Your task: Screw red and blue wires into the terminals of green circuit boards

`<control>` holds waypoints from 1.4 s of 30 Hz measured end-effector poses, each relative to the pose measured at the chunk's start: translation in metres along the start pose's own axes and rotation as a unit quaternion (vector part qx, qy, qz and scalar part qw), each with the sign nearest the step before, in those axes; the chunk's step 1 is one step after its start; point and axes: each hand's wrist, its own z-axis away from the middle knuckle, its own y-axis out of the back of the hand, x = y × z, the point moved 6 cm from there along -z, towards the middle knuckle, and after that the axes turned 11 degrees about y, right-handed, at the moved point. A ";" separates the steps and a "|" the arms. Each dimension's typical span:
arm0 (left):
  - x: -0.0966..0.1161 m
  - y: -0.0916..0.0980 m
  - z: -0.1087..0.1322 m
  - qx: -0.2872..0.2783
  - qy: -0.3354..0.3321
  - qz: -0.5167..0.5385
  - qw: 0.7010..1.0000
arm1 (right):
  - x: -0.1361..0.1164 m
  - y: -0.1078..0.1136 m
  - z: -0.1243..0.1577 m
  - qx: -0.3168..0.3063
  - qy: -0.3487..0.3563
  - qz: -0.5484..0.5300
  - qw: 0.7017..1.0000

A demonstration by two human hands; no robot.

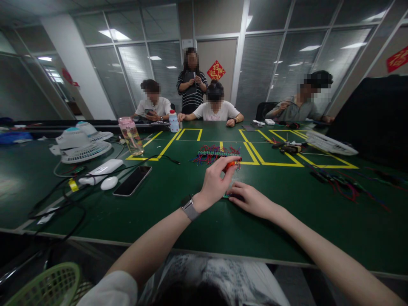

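Observation:
My left hand (216, 180), with a grey-banded watch on its wrist, is closed around a small orange object (230, 165). The fingers cover most of it, so its kind is hidden. Low on the green table, my right hand (251, 199) has its fingers drawn together at a small green circuit board (226, 196), mostly hidden beneath the fingertips. Just beyond my left hand lies a row of small green circuit boards (216, 153) with red and blue wires sticking out on both sides.
To the left are a phone (133, 180), a white mouse (109, 183), a power strip (101, 171), black cables, white fans (84, 146) and a pink-lidded bottle (131, 137). Tools (288, 147), a keyboard (330, 143) and wired boards (344, 182) lie right. Several people are across the table.

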 end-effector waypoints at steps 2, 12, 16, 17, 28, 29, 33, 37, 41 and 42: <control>-0.001 -0.001 0.000 0.000 0.009 0.004 1.000 | 0.000 0.000 0.000 0.000 0.001 -0.002 1.000; -0.005 -0.002 0.000 -0.002 0.028 0.019 0.999 | 0.000 0.000 -0.001 0.003 0.003 -0.007 1.000; -0.003 -0.002 0.000 0.003 0.002 0.013 1.000 | -0.001 0.000 0.000 0.002 0.002 -0.004 1.000; -0.002 -0.002 0.000 0.002 -0.003 0.011 1.000 | -0.001 0.001 0.000 0.002 0.002 -0.004 1.000; -0.007 -0.002 0.001 0.009 0.038 0.026 0.999 | -0.002 0.001 -0.001 -0.002 0.000 -0.003 1.000; -0.007 -0.002 0.001 0.009 0.041 0.027 0.999 | -0.003 0.002 -0.001 -0.002 0.000 -0.003 1.000; -0.007 -0.003 0.001 0.008 0.036 0.030 0.999 | -0.003 0.002 0.000 -0.002 0.000 -0.003 1.000; -0.009 -0.002 0.002 0.016 0.042 0.039 0.998 | -0.003 0.002 0.000 0.000 0.002 -0.004 1.000; -0.011 -0.003 0.002 0.016 0.051 0.051 0.997 | -0.003 0.003 -0.001 -0.001 0.004 -0.004 1.000; -0.011 -0.003 0.002 0.015 0.050 0.051 0.997 | -0.003 0.003 -0.001 0.001 0.005 -0.004 1.000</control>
